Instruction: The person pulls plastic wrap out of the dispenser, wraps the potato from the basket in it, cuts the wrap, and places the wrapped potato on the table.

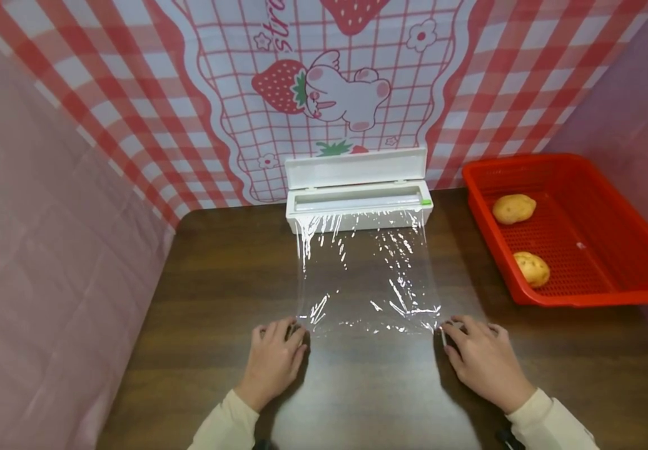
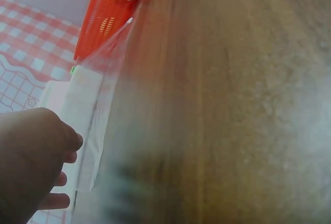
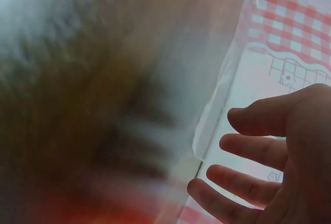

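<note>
A sheet of clear plastic wrap [image 1: 403,287] stretches from a white dispenser box [image 1: 358,172] toward the person, its near edge between the two hands. The box's lid stands raised, and a roll shows inside. By the near left corner of the wrap is the left hand [image 1: 275,356], its fingers loosely bent. In the left wrist view, no wrap shows clearly between that hand's fingers [image 2: 61,201]. The right hand [image 1: 484,359] is beside the near right corner. Its fingers [image 3: 243,182] are spread apart in the right wrist view, with the wrap's edge just beyond them.
A red plastic basket [image 1: 600,297] stands at the right, holding two potatoes, one farther back [image 1: 514,209] and one nearer [image 1: 532,269]. Behind the brown wooden table [image 1: 217,281] hangs a red-and-white checked cloth [image 1: 149,112] with strawberry prints. A green piece [image 1: 426,202] sits at the box's right end.
</note>
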{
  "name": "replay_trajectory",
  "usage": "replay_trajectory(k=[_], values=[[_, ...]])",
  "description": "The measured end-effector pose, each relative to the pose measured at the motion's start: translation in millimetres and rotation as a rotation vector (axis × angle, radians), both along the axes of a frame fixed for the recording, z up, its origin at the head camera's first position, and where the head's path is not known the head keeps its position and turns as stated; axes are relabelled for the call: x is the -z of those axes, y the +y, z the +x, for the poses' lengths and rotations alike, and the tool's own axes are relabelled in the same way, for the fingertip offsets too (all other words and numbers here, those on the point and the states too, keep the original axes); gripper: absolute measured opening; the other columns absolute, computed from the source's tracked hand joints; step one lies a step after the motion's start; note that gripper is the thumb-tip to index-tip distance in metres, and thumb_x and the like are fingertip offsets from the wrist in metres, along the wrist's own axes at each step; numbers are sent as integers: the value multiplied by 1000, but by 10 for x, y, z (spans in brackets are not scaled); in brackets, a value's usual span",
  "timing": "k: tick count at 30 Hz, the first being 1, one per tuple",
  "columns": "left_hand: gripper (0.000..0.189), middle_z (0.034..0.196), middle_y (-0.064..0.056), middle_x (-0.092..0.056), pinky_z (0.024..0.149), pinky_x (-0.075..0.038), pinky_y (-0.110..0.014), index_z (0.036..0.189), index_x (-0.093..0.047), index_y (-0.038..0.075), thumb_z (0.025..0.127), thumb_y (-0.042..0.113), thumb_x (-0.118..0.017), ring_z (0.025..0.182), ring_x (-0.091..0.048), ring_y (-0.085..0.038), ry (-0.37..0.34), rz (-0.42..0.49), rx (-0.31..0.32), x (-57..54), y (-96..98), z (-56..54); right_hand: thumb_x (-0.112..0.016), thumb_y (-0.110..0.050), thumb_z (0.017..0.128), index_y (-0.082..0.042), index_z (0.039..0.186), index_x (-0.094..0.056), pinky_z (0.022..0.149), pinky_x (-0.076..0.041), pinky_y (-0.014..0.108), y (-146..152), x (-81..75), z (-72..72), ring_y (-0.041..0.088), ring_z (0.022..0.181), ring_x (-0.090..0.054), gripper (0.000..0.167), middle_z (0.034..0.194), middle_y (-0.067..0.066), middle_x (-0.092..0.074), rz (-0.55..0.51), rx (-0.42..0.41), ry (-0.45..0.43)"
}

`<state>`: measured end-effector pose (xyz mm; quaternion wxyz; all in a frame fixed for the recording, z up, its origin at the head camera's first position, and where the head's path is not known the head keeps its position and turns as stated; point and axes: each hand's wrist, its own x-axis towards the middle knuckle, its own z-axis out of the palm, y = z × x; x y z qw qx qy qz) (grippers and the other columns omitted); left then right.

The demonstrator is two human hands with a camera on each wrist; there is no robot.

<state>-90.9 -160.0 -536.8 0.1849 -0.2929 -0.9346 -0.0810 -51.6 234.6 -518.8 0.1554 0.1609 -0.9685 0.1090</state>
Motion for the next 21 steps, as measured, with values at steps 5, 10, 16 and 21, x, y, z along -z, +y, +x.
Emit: replay_trajectory(k=[5, 10, 16, 21], values=[[31, 123, -14, -64, 87, -44, -55, 116, -73, 13, 89, 28, -75, 109, -61, -30, -27, 9, -14, -21, 41, -44, -83, -13, 72, -2, 107, -74, 78, -45, 66, 67, -106, -85, 40, 92, -66, 37, 108, 21, -67, -29, -16, 57], [57, 137, -18, -57, 89, -46, -56, 141, -58, 11, 91, 33, -74, 118, -58, -34, -72, -5, -67, -55, 80, -97, -81, -8, 71, 0, 108, -73, 72, -49, 60, 154, -229, -185, 40, 89, -64, 38, 108, 22, -65, -91, -50, 127], [76, 152, -21, -42, 92, -47, -58, 155, -39, 12, 93, 43, -70, 128, -51, -37, -128, -45, -120, -53, 77, -152, -78, -4, 71, 1, 118, -69, 78, -48, 56, 295, -338, -259, 41, 97, -58, 48, 116, 23, -61, -159, -64, 169], [78, 156, -22, -37, 93, -46, -61, 158, -34, 13, 96, 50, -64, 130, -49, -39, -160, -66, -136, -35, 53, -209, -73, -2, 74, 2, 112, -70, 87, -44, 58, 459, -507, -332, 43, 103, -56, 39, 118, 24, -60, -202, -42, 218]])
